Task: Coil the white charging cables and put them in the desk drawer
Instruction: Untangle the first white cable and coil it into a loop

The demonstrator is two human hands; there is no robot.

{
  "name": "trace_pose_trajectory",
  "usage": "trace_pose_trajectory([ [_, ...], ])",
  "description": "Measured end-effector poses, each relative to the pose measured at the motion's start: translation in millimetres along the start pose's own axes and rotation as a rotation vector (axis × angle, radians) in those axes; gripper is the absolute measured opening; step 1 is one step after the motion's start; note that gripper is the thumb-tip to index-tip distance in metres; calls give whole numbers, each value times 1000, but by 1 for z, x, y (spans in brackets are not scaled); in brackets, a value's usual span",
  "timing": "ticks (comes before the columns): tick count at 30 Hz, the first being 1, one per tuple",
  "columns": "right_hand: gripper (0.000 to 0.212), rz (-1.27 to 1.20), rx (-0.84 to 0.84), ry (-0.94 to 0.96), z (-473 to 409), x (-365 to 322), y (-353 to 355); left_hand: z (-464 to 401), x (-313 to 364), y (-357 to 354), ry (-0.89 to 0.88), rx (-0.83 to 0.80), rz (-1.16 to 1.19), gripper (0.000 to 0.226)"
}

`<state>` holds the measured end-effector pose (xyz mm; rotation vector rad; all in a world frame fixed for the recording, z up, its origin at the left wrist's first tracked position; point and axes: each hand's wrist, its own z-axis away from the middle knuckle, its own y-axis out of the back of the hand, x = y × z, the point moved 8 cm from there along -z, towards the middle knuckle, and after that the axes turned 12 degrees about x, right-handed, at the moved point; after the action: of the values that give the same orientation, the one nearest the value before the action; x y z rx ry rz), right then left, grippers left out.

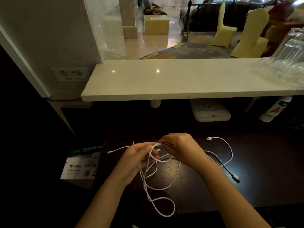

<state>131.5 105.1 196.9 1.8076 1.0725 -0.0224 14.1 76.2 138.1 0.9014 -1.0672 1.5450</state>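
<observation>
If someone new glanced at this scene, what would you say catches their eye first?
Two bare hands at the centre, the left hand and right hand, pinching a loose white braided charging cable over the dark wooden desk. Behind runs a pale glossy stone counter; a second white cable lies right.

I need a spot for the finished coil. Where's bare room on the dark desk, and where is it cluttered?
The dark desk is bare right of the loose white cable, and along the back under the white counter. Crowded: the centre, where the left hand and right hand hold the braided cable, its loops trailing toward the near edge.
</observation>
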Motion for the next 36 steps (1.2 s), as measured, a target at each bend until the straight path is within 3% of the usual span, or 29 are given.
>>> trace_pose_trajectory([
  [3, 19, 14, 29, -11, 3, 3, 1, -1, -1, -1, 9, -5, -32, 24],
  [9, 25, 179, -85, 86, 6, 2, -8, -4, -7, -1, -12, 1, -182, 30],
  [13, 24, 98, -123, -9, 7, 6, -8, -2, -8, -2, -15, -49, -195, 31],
  [17, 8, -219, -122, -275, 10, 20, -8, 1, -11, -8, 3, -122, -117, 18],
  [21, 19, -820, -158, -645, 19, 28, -15, 5, -8, -16, 33, -208, 15, 23],
  [24, 24, -1088, -206, -854, 27, 34, -22, 6, -6, -21, 58, -281, 6, 24],
  [28, 21, -1175, -283, -963, 30, 36, -29, -1, -5, -20, 21, -325, -22, 20],
  [30, 23, -1215, -210, -1015, 26, 39, -31, -6, -4, -19, -25, -273, 80, 18],
  [33, 36, -1331, -49, -1130, 25, 49, -33, -19, -6, -9, -20, -117, 358, 41],
  [36, 36, -1217, -201, -1066, 37, 39, -48, -28, -6, -2, -16, -29, 479, 51],
])
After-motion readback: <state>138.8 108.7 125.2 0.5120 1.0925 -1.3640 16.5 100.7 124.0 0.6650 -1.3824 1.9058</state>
